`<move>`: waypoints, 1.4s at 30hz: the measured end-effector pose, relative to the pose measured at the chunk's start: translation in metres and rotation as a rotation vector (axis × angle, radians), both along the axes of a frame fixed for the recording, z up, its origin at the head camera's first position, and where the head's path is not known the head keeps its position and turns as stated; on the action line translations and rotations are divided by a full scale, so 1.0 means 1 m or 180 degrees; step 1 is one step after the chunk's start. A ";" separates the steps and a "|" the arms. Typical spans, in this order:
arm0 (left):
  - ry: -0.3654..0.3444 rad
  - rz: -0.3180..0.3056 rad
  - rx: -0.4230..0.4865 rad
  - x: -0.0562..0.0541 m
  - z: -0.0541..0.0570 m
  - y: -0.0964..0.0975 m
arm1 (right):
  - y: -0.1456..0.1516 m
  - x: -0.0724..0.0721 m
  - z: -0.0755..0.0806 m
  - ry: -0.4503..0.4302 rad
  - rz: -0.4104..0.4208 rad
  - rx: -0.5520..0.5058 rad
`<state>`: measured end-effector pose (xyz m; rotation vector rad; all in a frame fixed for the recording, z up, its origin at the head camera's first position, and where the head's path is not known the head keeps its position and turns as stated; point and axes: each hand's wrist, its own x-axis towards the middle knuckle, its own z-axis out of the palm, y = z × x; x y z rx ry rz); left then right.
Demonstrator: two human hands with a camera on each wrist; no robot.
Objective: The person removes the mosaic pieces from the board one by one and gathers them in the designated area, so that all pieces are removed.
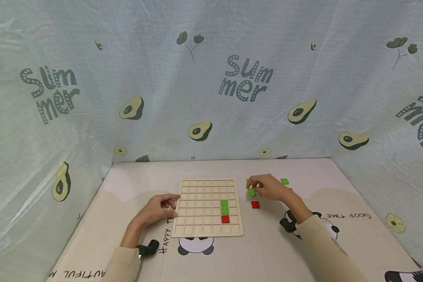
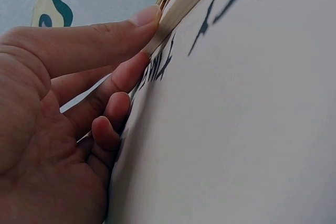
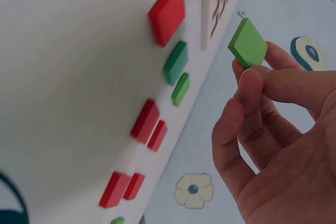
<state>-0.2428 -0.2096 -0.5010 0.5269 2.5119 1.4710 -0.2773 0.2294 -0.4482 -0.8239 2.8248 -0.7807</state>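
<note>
A square wooden grid board (image 1: 203,211) lies flat on the table. Two green tiles (image 1: 224,206) and a red tile (image 1: 225,219) sit in one column of its cells, towards the right. At the board's left edge is my left hand (image 1: 154,210), thumb and index finger spread apart and touching the rim, the other fingers bent. My right hand (image 1: 269,186) is raised beyond the board's right side. It pinches a green square tile (image 3: 248,44) between thumb and fingertips, as the right wrist view shows.
Loose tiles lie right of the board, among them a red tile (image 1: 255,205) and a green tile (image 1: 284,181). The right wrist view shows several more red tiles (image 3: 145,121). A printed cloth covers the table (image 1: 144,270); a patterned curtain (image 1: 162,86) hangs behind.
</note>
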 end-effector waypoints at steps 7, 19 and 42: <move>-0.0010 -0.0021 0.0026 -0.001 -0.001 0.000 | 0.018 0.008 -0.003 -0.0192 -0.0136 -0.0033; 0.0018 0.0005 -0.0028 0.001 -0.001 -0.001 | 0.044 0.012 -0.009 -0.0228 -0.0214 0.0043; 0.0014 -0.0010 0.0007 0.000 -0.001 -0.001 | 0.056 0.018 -0.028 -0.0397 -0.0111 -0.0066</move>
